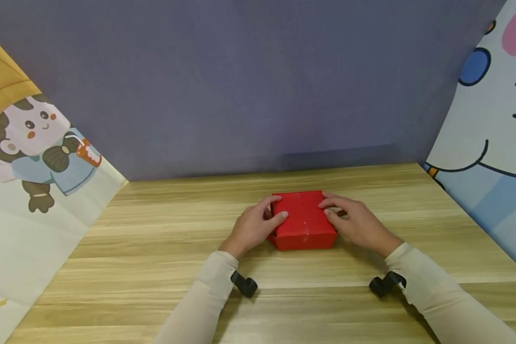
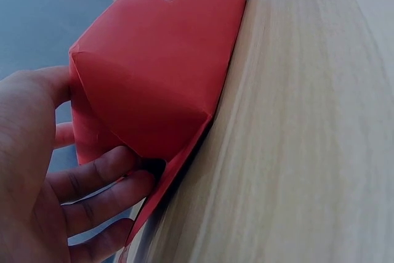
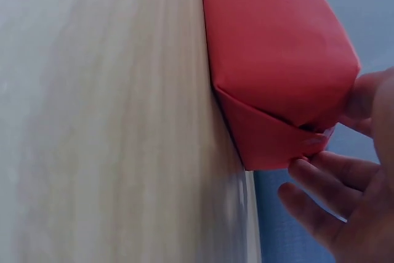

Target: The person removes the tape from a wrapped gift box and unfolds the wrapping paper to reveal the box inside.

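Observation:
A box wrapped in red paper [image 1: 304, 212] lies flat on the wooden table, with clear tape on its top and front side. My left hand [image 1: 254, 223] holds its left end, thumb and a fingertip on the top. In the left wrist view, other fingers [image 2: 114, 192] curl against the folded-in end paper, where a loose lower flap [image 2: 169, 180] sticks out beside a dark gap. My right hand [image 1: 358, 222] holds the opposite end, thumb and fingertips at the top edge. There, the right wrist view shows a folded, taped end flap [image 3: 265, 130] with fingertips [image 3: 300, 167] touching its edge.
The light wood table [image 1: 155, 267] stretches around the box. A grey-blue fabric panel [image 1: 258, 86] stands behind it. Cartoon-printed sheets flank the table at left [image 1: 47, 229] and right [image 1: 477, 119]. Black wrist cameras are strapped over both pale sleeves [image 1: 202, 296].

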The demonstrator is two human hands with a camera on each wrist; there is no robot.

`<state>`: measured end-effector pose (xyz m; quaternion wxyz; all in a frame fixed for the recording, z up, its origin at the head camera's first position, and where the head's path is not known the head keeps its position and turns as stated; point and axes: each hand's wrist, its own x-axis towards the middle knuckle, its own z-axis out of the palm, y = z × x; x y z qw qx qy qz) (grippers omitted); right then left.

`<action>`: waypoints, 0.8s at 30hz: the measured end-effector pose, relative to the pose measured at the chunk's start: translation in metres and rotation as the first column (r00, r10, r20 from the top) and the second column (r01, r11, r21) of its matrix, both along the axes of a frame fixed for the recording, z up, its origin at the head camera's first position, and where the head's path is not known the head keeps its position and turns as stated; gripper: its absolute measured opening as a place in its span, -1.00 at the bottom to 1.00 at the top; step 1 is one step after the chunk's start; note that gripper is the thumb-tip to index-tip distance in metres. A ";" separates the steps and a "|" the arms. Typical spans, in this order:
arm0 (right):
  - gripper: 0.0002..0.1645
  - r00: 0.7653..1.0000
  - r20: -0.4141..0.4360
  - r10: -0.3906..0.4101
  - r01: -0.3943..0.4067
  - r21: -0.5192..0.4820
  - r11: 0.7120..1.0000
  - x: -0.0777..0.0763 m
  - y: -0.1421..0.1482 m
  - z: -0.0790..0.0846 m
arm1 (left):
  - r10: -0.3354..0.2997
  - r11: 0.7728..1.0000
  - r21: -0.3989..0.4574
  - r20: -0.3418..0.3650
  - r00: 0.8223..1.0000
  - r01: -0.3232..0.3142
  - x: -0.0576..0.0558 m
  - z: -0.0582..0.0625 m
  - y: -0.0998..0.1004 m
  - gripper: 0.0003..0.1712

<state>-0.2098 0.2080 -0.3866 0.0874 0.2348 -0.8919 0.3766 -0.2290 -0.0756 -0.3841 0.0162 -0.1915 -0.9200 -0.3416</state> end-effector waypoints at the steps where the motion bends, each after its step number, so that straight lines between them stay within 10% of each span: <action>1: -0.74 1.000 0.000 -0.005 0.005 0.000 1.000 0.000 0.000 0.000 | 0.000 1.000 0.001 0.000 1.000 0.000 0.000 0.000 0.000 -0.40; 24: -0.75 1.000 -0.015 0.004 -0.004 0.009 1.000 -0.001 0.000 0.001 | 0.005 1.000 0.021 0.011 1.000 -0.005 0.002 0.001 -0.001 -0.40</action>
